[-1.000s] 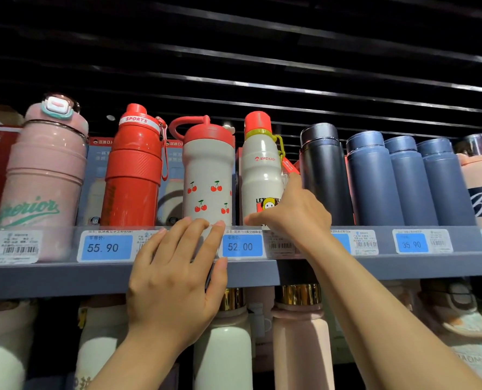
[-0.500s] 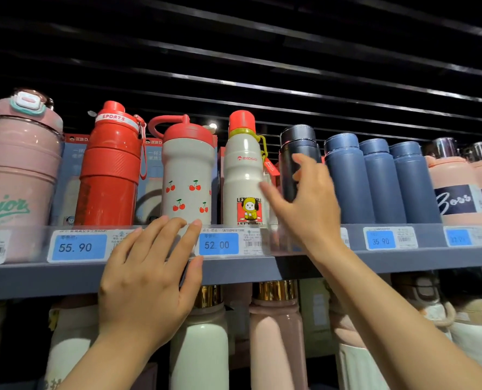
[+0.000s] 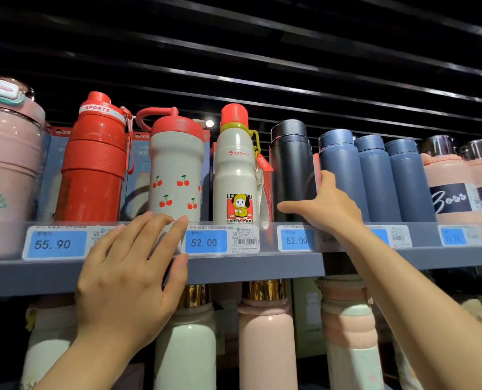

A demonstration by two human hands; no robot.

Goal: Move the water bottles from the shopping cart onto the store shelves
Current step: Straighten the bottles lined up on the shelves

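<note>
A row of water bottles stands on the grey upper shelf [image 3: 248, 267]. My right hand [image 3: 328, 211] holds the low part of a black bottle [image 3: 290, 161], with the thumb across its front and the fingers slipped between it and the nearest dark blue bottle [image 3: 340, 170]. Left of the black one stands a white bottle with a red cap and a yellow cartoon figure [image 3: 234, 170]. My left hand [image 3: 127, 277] rests flat with straight fingers on the shelf's front rail, below a white cherry-print bottle [image 3: 175, 170]. The shopping cart is out of view.
A red sports bottle [image 3: 93, 164] and a large pink bottle [image 3: 6, 164] fill the shelf's left end. Two more dark blue bottles [image 3: 392, 181] and peach bottles [image 3: 454, 190] stand at the right. Price tags [image 3: 206, 242] line the rail. Pink and white bottles [image 3: 265, 336] crowd the lower shelf.
My right hand has left the white cartoon bottle and moved right onto the black bottle. My left hand stays on the shelf rail. The view has shifted to the right.
</note>
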